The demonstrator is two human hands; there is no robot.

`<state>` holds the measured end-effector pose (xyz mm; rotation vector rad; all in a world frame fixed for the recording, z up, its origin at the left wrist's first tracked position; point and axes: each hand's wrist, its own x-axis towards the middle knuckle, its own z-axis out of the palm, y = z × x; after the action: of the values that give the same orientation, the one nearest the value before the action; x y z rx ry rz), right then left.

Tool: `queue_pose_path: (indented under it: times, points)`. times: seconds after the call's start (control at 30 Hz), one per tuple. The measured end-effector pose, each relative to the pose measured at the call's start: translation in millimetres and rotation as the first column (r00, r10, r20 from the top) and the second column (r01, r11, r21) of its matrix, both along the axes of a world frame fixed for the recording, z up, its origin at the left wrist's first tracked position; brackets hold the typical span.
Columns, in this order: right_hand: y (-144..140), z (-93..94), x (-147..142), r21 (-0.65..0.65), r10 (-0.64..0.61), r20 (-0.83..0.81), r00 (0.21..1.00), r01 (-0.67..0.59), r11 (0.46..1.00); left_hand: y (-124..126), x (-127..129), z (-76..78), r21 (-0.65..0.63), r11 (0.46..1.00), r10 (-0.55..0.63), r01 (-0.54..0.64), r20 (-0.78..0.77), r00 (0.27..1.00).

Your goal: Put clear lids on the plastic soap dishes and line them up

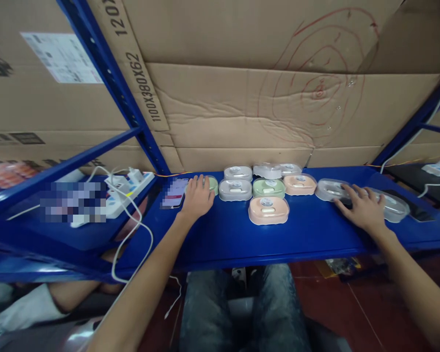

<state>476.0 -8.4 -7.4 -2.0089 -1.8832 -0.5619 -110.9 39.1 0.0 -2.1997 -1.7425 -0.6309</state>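
My left hand point(198, 196) lies with its fingers stretched over a green oval plastic case point(213, 185), which it partly covers. Just left of it is a lit phone point(174, 192). On the right, my right hand point(366, 206) is spread between a clear oval case point(329, 189) and another clear case point(394, 208); whether it touches them I cannot tell. Between the hands stand more lidded cases: a front peach case point(269, 211), a green case point(268, 187), a peach case point(299, 185), a greyish-white case point(235, 189) and several pale ones behind.
The cases stand on a blue metal shelf point(220, 239) backed by a cardboard sheet point(223, 107). At left, a white power strip point(132, 193) has a trailing white cable point(152, 239). A dark flat object point(414, 205) lies at right. Another person's arm point(71, 296) shows at lower left.
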Motion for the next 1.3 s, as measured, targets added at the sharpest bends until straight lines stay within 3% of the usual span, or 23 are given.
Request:
queue_pose_path:
  times: [0.33,0.5,0.63,0.73,0.8,0.87,0.97,1.0,1.13,1.3]
  points:
    - [104,16.3,5,-0.133,0.080,-0.103,0.991,-0.094,0.987,65,5,5.5,0.039,0.981,-0.189,0.188,0.030,0.982]
    - [131,19.0,-3,-0.115,0.139,-0.119,0.983,-0.153,0.982,70,0,5.0,0.063,0.979,-0.200,0.195,0.094,0.975]
    - [118,25.1,-21,0.069,0.199,-0.140,0.970,-0.191,0.979,42,5,21.2,0.142,0.969,-0.229,0.202,0.216,0.949]
    - [91,43.8,-57,0.216,0.288,-0.169,0.942,-0.250,0.944,6,29,38.8,0.191,0.924,-0.368,0.332,0.203,0.907]
    - [66,57.2,-92,0.242,0.490,-0.221,0.843,-0.439,0.865,-17,54,45.5,0.184,0.866,-0.491,0.465,0.139,0.860]
    - [39,62.2,-129,0.133,0.662,-0.212,0.719,-0.650,0.748,-35,79,45.8,0.068,0.799,-0.601,0.598,0.071,0.796]
    - [3,47.2,-174,-0.020,0.818,-0.130,0.560,-0.827,0.562,-46,102,37.6,-0.059,0.751,-0.656,0.657,0.040,0.754]
    - [-6,38.2,-183,-0.020,0.835,-0.121,0.537,-0.842,0.539,-46,105,34.1,-0.065,0.756,-0.650,0.651,0.039,0.759]
    - [-18,9.0,-197,0.071,0.834,-0.168,0.526,-0.837,0.543,-38,103,25.5,-0.057,0.768,-0.635,0.638,0.057,0.770]
    - [-13,5.5,-196,0.093,0.822,-0.240,0.517,-0.830,0.549,-42,103,33.3,-0.057,0.771,-0.624,0.635,0.133,0.770]
